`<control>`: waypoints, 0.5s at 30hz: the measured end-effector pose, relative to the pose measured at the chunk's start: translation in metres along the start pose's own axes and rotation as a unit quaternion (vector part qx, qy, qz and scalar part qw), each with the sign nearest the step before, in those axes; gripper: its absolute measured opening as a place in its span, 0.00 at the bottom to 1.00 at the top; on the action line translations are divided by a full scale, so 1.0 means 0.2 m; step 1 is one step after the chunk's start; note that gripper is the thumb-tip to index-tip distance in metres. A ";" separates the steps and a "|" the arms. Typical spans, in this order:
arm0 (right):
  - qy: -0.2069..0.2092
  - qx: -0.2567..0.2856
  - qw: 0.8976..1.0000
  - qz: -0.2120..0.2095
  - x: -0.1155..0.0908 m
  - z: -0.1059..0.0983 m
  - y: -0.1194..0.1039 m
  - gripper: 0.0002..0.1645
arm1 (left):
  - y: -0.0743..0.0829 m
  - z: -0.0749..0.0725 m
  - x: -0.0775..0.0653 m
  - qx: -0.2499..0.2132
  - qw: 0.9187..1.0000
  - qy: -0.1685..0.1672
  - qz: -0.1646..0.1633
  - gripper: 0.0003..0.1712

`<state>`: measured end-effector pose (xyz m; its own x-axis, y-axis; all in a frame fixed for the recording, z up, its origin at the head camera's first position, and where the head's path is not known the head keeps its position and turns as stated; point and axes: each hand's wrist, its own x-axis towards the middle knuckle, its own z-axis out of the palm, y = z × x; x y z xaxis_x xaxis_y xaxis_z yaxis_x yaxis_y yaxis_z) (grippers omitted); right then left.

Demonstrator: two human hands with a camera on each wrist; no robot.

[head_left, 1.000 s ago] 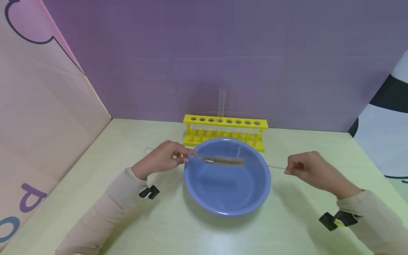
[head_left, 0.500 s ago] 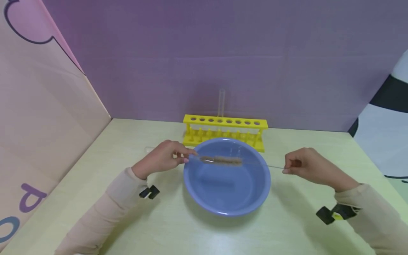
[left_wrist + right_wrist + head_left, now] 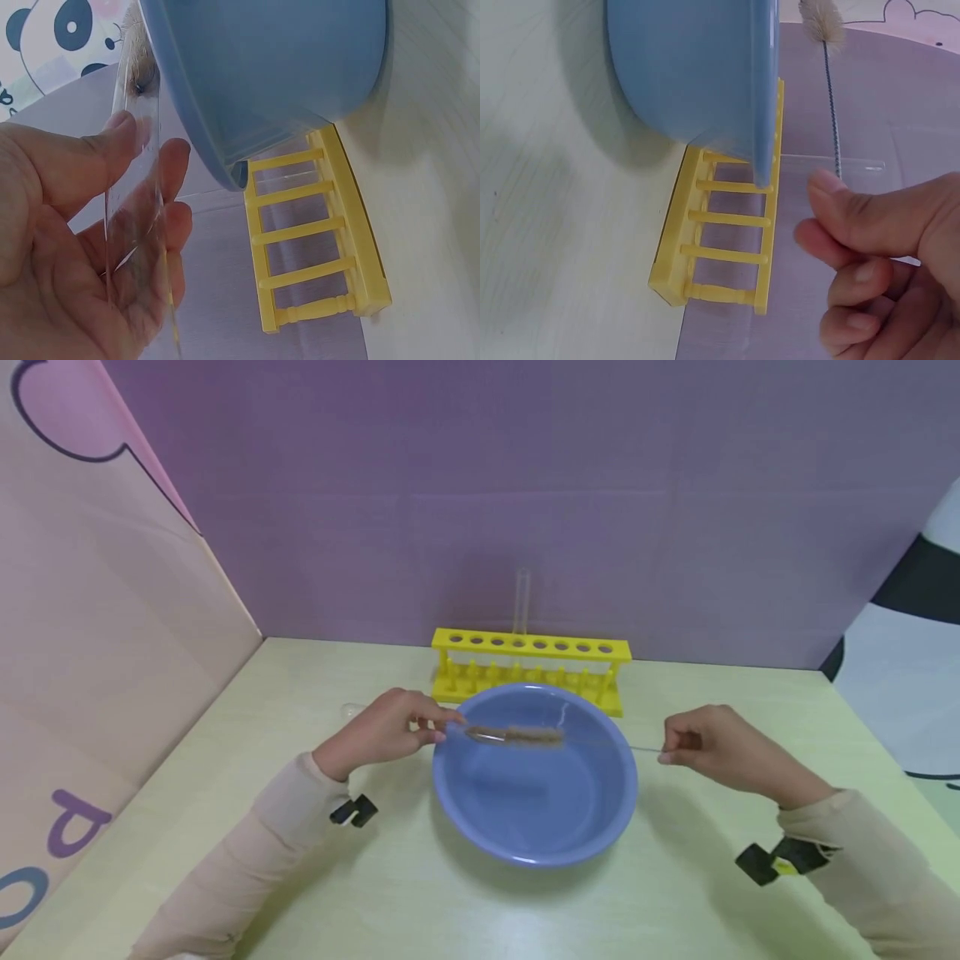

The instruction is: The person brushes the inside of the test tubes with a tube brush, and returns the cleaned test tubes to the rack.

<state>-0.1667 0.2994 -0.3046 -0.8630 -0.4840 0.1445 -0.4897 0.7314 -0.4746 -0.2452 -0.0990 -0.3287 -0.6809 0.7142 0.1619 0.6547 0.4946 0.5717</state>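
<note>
Brush [image 3: 536,738] — partly inside clear tube [image 3: 133,214]; 2 hands [image 3: 386,735] [image 3: 723,752] hold them.

The basin [image 3: 534,827] stands on the desk [image 3: 375,893]; at 12 o'clock behind it sits the rack [image 3: 529,648], holding an upright tube [image 3: 522,602]. Above the basin, the brush [image 3: 537,738] runs from the right hand [image 3: 708,747], near 3 o'clock, into the held tube [image 3: 131,217] in the left hand [image 3: 386,735], between 9 and 10.

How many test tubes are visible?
2: a tube in the left hand, an upright tube in the yellow rack; whether glass beside that hand is a third is unclear.
</note>
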 end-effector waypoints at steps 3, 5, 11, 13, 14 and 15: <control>0.012 -0.014 1.000 -0.006 0.00 0.01 -0.01 0.19 | 0.00 0.00 0.00 -0.004 1.000 0.001 0.002 0.16; 0.023 -0.029 0.999 -0.011 0.00 0.02 -0.01 0.19 | 0.00 0.00 0.00 -0.006 1.000 0.001 0.005 0.16; 0.061 -0.060 0.996 -0.027 0.00 0.04 -0.02 0.21 | 0.01 0.00 0.01 -0.009 1.000 -0.006 0.001 0.15; 0.072 -0.070 0.994 -0.035 0.00 0.05 -0.03 0.21 | 0.02 0.00 0.01 -0.012 1.000 -0.011 -0.006 0.14; 0.079 -0.075 0.993 -0.040 0.00 0.06 -0.03 0.21 | 0.02 0.00 0.01 -0.013 1.000 -0.014 -0.010 0.14; 0.085 -0.082 0.992 -0.045 0.00 0.07 -0.02 0.21 | 0.02 0.00 0.01 -0.014 1.000 -0.016 -0.014 0.14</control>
<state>-0.1627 0.2893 -0.3141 -0.8165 -0.4736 0.3302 -0.5674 0.7637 -0.3078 -0.2439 -0.0958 -0.3254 -0.6880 0.7157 0.1198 0.6252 0.5008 0.5986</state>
